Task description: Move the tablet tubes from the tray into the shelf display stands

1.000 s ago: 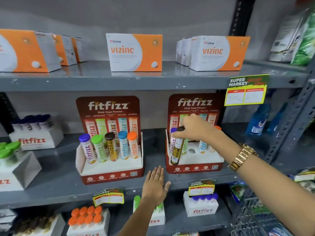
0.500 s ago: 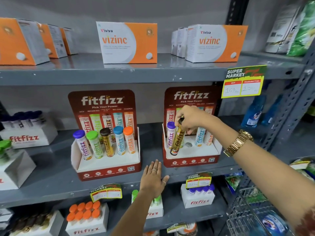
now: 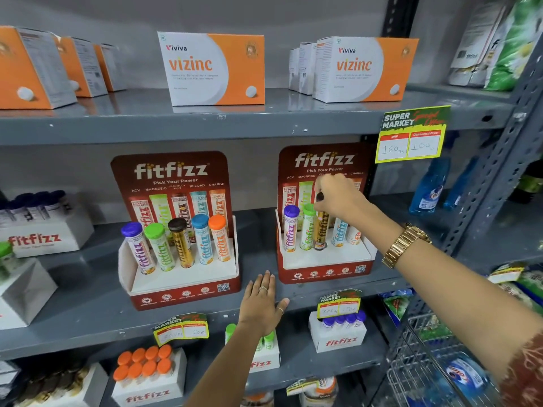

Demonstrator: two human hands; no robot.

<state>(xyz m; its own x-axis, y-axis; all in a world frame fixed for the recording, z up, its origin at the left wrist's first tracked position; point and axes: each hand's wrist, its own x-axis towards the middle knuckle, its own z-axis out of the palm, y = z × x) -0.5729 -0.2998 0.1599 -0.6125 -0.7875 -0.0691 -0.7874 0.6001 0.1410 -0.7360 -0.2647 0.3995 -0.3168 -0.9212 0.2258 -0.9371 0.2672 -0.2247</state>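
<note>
Gold-labelled tablet tube (image 3: 321, 230), light, rigid and likely slick, enters the right display stand (image 3: 326, 261), right hand (image 3: 338, 198) pinching its dark cap; left hand (image 3: 261, 304) lies flat, empty, on the shelf edge (image 3: 88, 324).

A single head-worn camera gives the only view, so no second view shares any of the scene. It faces a grey metal shelf unit (image 3: 176, 127) almost square on, standing close, within arm's reach of the middle shelf's front edge. It looks slightly downward: the top faces of the upper and middle shelves show, and the lower shelf fills the bottom of the frame. The wide lens bends the shelf edges (most at the sides).
</note>
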